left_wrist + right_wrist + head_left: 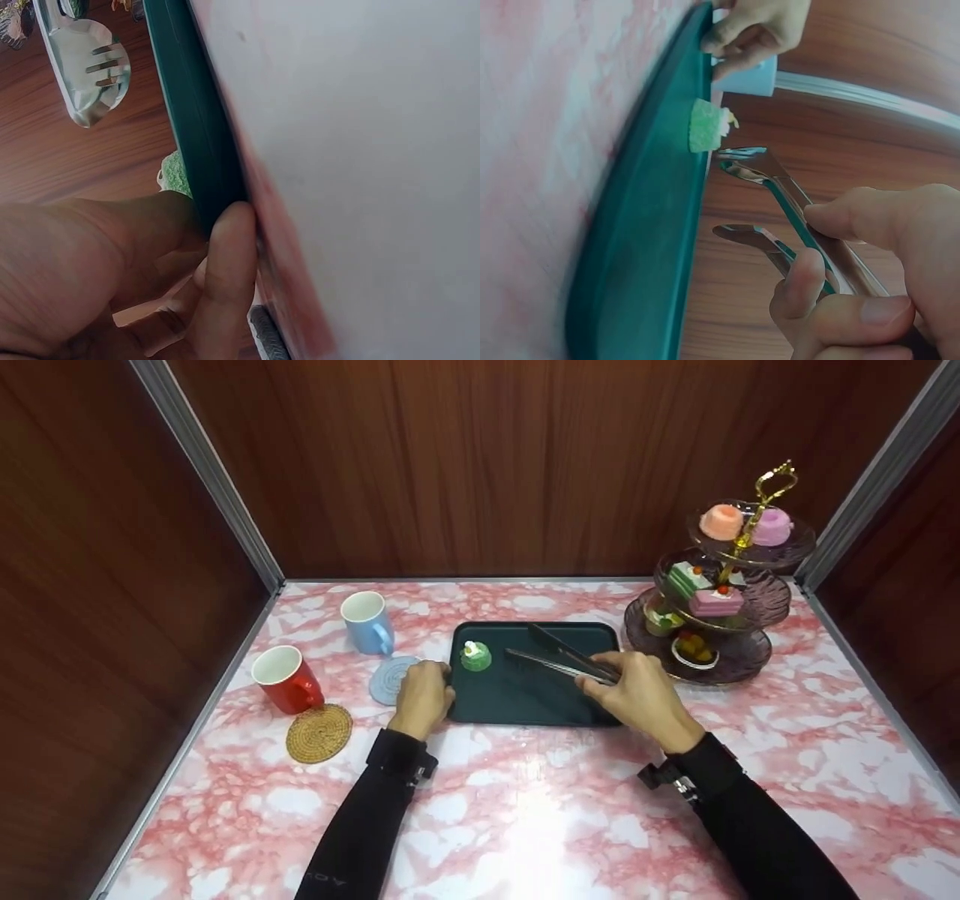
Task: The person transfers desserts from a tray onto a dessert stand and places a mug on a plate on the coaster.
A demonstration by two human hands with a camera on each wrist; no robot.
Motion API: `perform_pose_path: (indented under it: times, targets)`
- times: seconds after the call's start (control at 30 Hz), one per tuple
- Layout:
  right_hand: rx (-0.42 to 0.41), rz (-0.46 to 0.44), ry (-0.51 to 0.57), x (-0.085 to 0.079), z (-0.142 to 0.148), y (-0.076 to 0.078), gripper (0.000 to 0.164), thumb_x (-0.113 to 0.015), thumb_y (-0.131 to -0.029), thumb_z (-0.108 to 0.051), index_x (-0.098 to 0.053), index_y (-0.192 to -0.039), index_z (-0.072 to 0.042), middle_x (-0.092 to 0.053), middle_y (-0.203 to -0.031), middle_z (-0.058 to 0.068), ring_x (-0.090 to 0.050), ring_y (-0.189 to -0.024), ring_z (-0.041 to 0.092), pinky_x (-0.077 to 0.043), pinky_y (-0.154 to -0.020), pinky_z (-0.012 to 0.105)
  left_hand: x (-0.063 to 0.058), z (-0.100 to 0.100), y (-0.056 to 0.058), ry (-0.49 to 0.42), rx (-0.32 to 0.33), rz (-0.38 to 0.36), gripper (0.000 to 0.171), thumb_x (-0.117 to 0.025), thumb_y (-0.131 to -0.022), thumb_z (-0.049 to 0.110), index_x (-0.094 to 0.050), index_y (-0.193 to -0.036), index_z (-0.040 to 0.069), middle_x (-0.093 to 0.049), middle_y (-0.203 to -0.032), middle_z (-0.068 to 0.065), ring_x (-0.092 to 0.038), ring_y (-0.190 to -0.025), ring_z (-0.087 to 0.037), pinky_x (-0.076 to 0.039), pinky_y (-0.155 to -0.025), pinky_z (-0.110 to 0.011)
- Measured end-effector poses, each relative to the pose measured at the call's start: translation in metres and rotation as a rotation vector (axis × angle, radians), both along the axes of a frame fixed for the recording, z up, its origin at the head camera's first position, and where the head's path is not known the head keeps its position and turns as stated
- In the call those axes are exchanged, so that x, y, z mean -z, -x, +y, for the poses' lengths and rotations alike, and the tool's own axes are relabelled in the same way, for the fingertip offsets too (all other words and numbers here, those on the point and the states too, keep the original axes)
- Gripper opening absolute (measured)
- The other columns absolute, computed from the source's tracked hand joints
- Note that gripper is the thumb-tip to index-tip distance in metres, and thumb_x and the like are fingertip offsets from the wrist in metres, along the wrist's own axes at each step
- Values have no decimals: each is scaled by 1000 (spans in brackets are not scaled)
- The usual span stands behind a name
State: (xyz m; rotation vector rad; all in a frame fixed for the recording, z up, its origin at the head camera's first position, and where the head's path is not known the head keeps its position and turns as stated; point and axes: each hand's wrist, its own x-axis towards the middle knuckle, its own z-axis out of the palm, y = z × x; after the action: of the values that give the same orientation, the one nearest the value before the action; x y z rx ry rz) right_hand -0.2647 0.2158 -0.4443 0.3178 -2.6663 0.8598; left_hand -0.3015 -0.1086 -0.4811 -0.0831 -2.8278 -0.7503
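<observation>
A dark green tray (536,697) lies on the table with a small green cake (475,657) topped with white near its left end. My left hand (424,699) pinches the tray's left rim between thumb and fingers, as the left wrist view shows close up. Over the tray's right half, my right hand (637,694) grips a pair of metal serving tongs (780,191), whose arms are spread and point left toward the cake. Nothing sits between the tong tips.
Right of the tray stands a three-tier stand (750,660) bearing several small cakes. On the left are a blue mug (367,626), a red mug (286,682), a blue coaster (386,681) and a woven tan coaster (319,733). Wooden panels (480,472) enclose the table.
</observation>
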Motion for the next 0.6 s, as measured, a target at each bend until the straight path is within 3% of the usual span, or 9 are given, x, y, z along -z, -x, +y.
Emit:
perform_pose_path:
  times: [0.1, 0.27, 0.6]
  targets:
    - [-18, 8, -1, 4, -5, 3, 45, -70, -72, -52, -70, -104, -20, -69, -83, -8, -55, -56, 6, -43, -52, 27, 0, -1, 0, -1, -10, -15, 28, -68, -72, 9, -70, -100, 13, -68, -96, -9, -64, -87, -29, -51, -73, -42]
    - [-50, 20, -8, 9, -14, 8, 41, -71, -72, -49, -72, -102, -21, -71, -87, -7, -56, -61, 7, -42, -54, 26, 0, -1, 1, -13, -15, -21, 28, -68, -72, 9, -70, -100, 13, -68, -96, -8, -64, -86, -28, -51, -73, -42]
    - [-121, -45, 17, 11, -27, 17, 40, -70, -75, -47, -71, -104, -19, -69, -86, -8, -45, -44, 5, -33, -39, 26, -1, 1, 0, -7, 5, -16, 28, -68, -72, 8, -70, -99, 13, -67, -93, -7, -63, -86, -28, -50, -74, -42]
